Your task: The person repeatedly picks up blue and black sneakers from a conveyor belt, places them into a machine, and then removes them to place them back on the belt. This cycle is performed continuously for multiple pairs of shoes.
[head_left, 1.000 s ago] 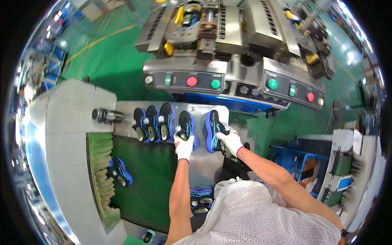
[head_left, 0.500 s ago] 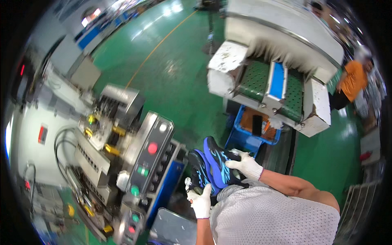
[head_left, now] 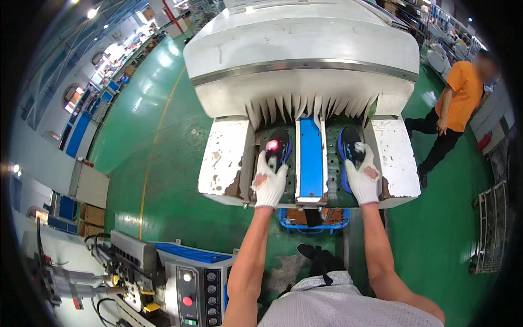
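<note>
My left hand (head_left: 269,185), in a white knitted glove, holds a dark sneaker (head_left: 283,143) with a blue-purple sole on the left green perforated belt (head_left: 290,170). A bright red spot shows at its fingertips; what it is I cannot tell. On the right belt, my right hand (head_left: 363,181), gloved the same way, grips the matching sneaker (head_left: 348,143) from its near right side. Both toes point toward the strip curtain (head_left: 332,106) of a large white machine (head_left: 305,43). Between the belts runs a blue strip (head_left: 311,163) in a metal frame.
White side housings (head_left: 226,155) with chipped paint flank the belts. A blue crate (head_left: 314,228) stands below the machine's front. At lower left is a control panel with buttons (head_left: 188,289). A person in an orange shirt (head_left: 463,95) is at the right, near a wire rack (head_left: 492,229).
My view has swung from the button panel to the white machine. The sneakers, earlier held together before my body, are now apart, one on each belt, with a hand on each.
</note>
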`<state>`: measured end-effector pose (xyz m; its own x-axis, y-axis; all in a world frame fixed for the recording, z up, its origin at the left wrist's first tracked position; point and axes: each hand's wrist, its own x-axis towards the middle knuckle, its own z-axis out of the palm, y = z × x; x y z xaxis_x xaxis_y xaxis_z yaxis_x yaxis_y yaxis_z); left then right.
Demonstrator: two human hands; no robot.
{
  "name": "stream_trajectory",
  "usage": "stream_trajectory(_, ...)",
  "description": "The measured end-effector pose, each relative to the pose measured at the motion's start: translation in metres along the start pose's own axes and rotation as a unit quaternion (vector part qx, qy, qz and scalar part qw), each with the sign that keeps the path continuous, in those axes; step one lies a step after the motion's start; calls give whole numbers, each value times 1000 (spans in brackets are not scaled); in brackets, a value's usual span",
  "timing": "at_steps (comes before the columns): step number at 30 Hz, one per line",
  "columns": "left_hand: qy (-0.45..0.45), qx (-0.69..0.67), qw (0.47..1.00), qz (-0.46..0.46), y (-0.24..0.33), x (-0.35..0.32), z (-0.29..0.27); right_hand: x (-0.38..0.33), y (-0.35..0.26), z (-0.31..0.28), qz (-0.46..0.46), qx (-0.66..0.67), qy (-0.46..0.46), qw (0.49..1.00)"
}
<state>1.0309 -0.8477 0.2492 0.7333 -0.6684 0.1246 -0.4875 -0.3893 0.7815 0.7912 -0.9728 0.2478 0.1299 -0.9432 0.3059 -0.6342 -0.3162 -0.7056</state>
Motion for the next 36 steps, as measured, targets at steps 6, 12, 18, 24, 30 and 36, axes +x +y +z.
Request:
stream_trajectory(6,-6,-3,999,52,10,100,40,108,-10,64,47,-94,-41,994)
stream_trajectory(12,-68,-161,984,-25,-67,-103,-44,-3,-108,61,-243,144,30,959)
stream_trajectory(18,-18,31,906,-422,-244,-484,-117,-249,-102,139,-176,111,-715,667)
stream_trajectory(24,403,66,586,-700,-222,-866,-137,-452,-117,120,-334,17,-857,392)
stream_trajectory(30,544,50,384,-744,-158,-1065,-87,-582,-134,80,-530,-110,-784,304)
stream_trajectory(36,559,204,220,-773,-126,-1252,-165,-660,-155,20,-635,-213,-688,278)
